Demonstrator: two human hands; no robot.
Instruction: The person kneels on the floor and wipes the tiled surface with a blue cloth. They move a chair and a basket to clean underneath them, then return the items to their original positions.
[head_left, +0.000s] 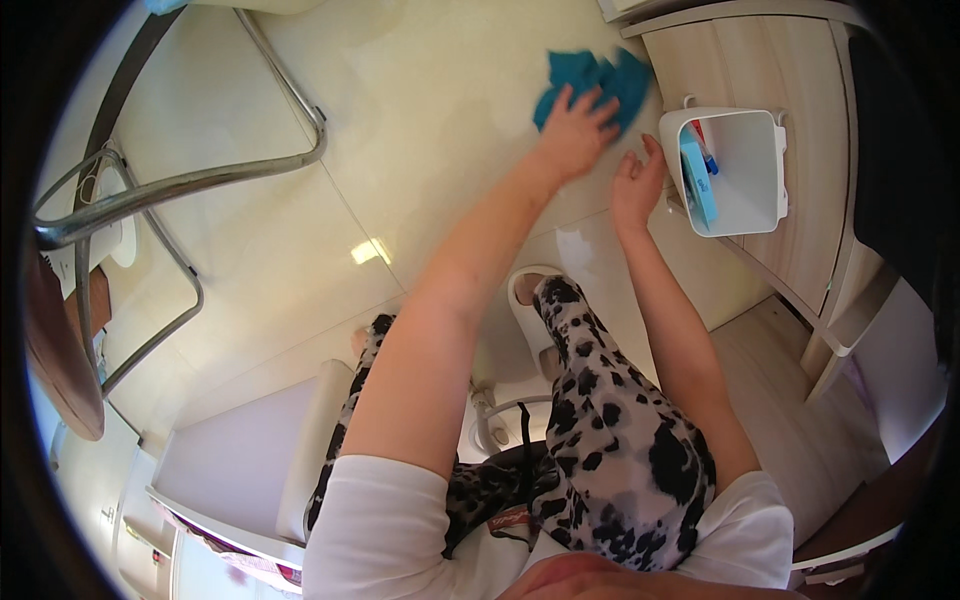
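My left hand (576, 139) reaches out over a teal cloth (585, 73) on the pale tiled floor. Its fingers are spread across the cloth's near part, palm down, and the cloth looks crumpled and slightly blurred. To the right, my right hand (636, 184) is held with loosely bent fingers and nothing in them. Close beside its fingertips hangs a white plastic bin (742, 172), hooked on a wood-grain cabinet front (787, 67). Inside the bin lean a light blue packet (697, 184) and a blue-capped pen (710, 163).
Chrome tube chair legs (247, 166) stand on the floor at left. My white slipper (534, 315) is planted below the hands. A chair base (487, 420) shows between my legs. A pale drawer-like panel (232, 442) lies at lower left, and the cabinet's lower edge (780, 277) juts out at right.
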